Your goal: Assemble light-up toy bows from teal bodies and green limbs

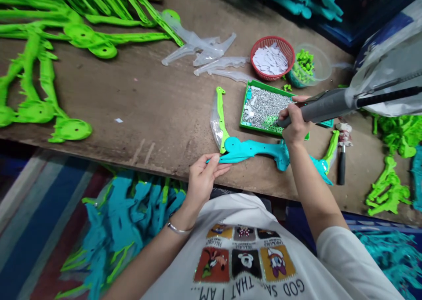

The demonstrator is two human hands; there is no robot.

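On the bench edge lies a teal toy bow (250,148) with bright green and clear pieces at its ends. My left hand (205,171) pinches its left tip, thumb on top and fingers underneath. My right hand (295,122) is closed round the front end of a grey electric screwdriver (323,108), above the right side of a green tray (275,131) of small silver screws. The screwdriver's tip is mostly hidden by my fingers. My right forearm covers part of the bow's right half.
Behind the tray stand a red basket (253,58) of white pieces and a clear tub (321,67) of small green parts. Clear blades (206,52) lie further left. Green parts (82,34) fill the left bench. A black-handled tool (342,166) lies right. Teal parts (121,212) are piled below.
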